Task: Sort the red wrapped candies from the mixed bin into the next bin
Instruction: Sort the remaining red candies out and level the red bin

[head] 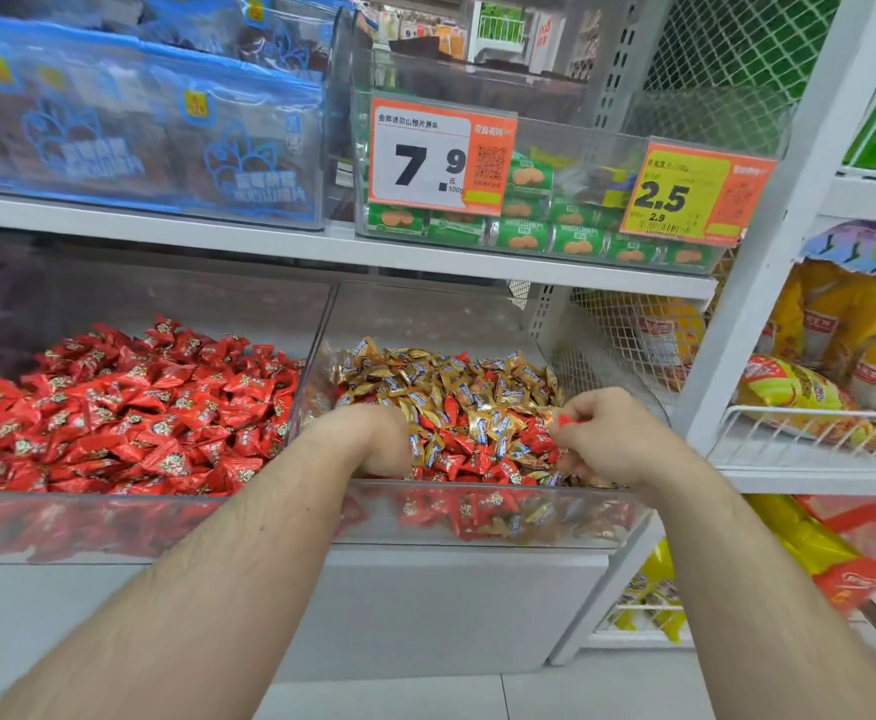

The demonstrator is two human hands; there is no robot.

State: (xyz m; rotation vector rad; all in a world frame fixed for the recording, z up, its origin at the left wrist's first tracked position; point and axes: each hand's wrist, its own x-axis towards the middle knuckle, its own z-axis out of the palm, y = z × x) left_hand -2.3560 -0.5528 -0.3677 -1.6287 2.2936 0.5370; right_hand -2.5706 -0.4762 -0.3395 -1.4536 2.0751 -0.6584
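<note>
Mixed bin (477, 517): red candy (566, 422) in right hand (607, 439).

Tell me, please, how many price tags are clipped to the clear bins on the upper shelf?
2: the white-and-orange 7.9 tag on the bin's left front, and the yellow-and-orange 2.5 tag at its right. Others may sit outside the view.

Mixed bin (503, 517), clear plastic, at right: gold-wrapped candies (456, 387) heaped toward the back, red wrapped candies (472, 462) scattered among them toward the front wall. Next bin (87, 522), clear and touching it on the left, holds a heap of red candies (129, 407) only.
</note>
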